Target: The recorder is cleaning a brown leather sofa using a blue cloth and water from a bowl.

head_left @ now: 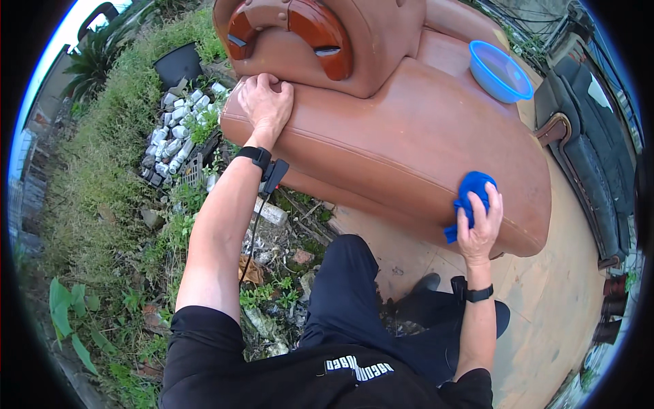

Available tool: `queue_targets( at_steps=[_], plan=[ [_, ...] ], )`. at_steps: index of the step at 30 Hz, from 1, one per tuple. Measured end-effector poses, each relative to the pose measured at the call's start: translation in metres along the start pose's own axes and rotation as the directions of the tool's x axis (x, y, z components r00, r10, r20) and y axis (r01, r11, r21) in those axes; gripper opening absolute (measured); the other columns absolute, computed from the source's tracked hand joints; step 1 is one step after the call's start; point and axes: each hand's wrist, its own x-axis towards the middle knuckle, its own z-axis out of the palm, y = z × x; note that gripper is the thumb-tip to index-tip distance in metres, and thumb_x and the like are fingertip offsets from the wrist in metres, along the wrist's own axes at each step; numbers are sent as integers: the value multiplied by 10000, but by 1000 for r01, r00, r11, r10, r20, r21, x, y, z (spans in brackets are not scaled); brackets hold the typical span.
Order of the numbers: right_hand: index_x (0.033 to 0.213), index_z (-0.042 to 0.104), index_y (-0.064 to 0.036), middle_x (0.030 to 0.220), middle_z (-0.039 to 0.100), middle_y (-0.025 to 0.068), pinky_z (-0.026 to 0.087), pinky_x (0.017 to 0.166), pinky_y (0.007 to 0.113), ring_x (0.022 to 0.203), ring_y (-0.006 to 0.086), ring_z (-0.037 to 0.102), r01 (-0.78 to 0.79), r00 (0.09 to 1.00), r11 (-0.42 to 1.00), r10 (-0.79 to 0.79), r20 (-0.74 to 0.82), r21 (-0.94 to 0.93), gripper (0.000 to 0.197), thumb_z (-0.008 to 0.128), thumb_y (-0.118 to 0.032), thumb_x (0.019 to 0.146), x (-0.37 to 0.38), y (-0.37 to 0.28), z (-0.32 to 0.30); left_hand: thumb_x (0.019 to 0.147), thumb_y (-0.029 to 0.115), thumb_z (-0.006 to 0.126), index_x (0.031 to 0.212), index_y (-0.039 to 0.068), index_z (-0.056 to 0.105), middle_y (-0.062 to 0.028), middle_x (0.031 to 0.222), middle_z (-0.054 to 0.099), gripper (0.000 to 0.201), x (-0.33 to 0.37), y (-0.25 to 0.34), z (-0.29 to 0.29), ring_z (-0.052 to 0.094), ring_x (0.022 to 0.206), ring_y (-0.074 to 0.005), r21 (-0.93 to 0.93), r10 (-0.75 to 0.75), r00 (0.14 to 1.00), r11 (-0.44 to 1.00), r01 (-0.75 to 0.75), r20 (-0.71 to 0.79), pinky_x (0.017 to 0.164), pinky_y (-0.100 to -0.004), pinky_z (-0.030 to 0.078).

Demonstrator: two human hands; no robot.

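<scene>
A brown leather sofa (409, 129) with glossy wooden trim (320, 37) on its arm fills the upper middle. My right hand (480, 225) presses a bunched blue cloth (475, 184) against the front edge of the seat, near its right end. My left hand (266, 102) rests on the seat's left end, just below the arm, its fingers curled against the leather. Whether anything lies under those fingers is hidden. Toward the back right of the seat stands a blue plastic basin (501, 71). Both wrists wear black straps.
Weeds and rubble (272, 259) cover the ground on the left, with a pile of white bottles (178, 129) and a black bucket (178, 66). A worn black sofa (593, 150) stands at the right. Tan tiled floor (538, 300) lies under my right side.
</scene>
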Motion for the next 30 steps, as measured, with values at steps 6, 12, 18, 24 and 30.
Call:
queue_targets(
  at_steps=[6, 12, 18, 24, 30],
  plan=[
    [1306, 630, -18, 1489, 503, 216, 407, 1143, 478, 1343, 402, 515, -230, 966, 967, 213, -147, -111, 351, 633, -98, 964, -62, 123, -42, 801, 275, 698, 902, 108, 711, -137, 1076, 678, 196, -2, -3, 5, 589, 1124, -342, -41, 8, 997, 999, -11, -71, 1070, -485, 393],
    [1361, 605, -12, 1513, 462, 201, 410, 1132, 458, 1343, 379, 504, -655, 746, 737, 596, -296, -166, 406, 592, -276, 1053, -79, 156, -40, 794, 263, 700, 893, 112, 709, -131, 1081, 671, 182, -4, -2, 5, 576, 1128, -341, -66, -21, 997, 998, 16, -77, 1077, -478, 382],
    [1336, 615, -29, 1550, 416, 214, 353, 1185, 481, 1420, 391, 431, -303, 947, 947, 287, -142, -104, 355, 640, -158, 1006, -39, 23, 3, 802, 241, 688, 881, 103, 699, -133, 1051, 674, 160, -1, -6, 4, 586, 1110, -321, -95, -1, 991, 995, -12, -133, 1056, -472, 387],
    [1252, 662, -65, 1462, 527, 217, 424, 1122, 474, 1338, 409, 526, -119, 991, 992, 121, 60, -29, 311, 674, -154, 954, 15, 12, -4, 808, 237, 688, 881, 118, 712, -126, 1050, 678, 141, -6, -8, 5, 584, 1103, -340, -70, 22, 996, 997, -28, -91, 1048, -478, 395],
    [1294, 645, -64, 1439, 530, 190, 419, 1114, 473, 1328, 377, 519, -322, 947, 936, 314, -74, -142, 322, 627, -213, 1010, 3, 86, -19, 871, 273, 683, 878, 111, 709, -119, 976, 703, 164, 0, -7, 6, 630, 1023, -338, -128, 64, 982, 988, -87, -177, 1007, -489, 425]
  ],
)
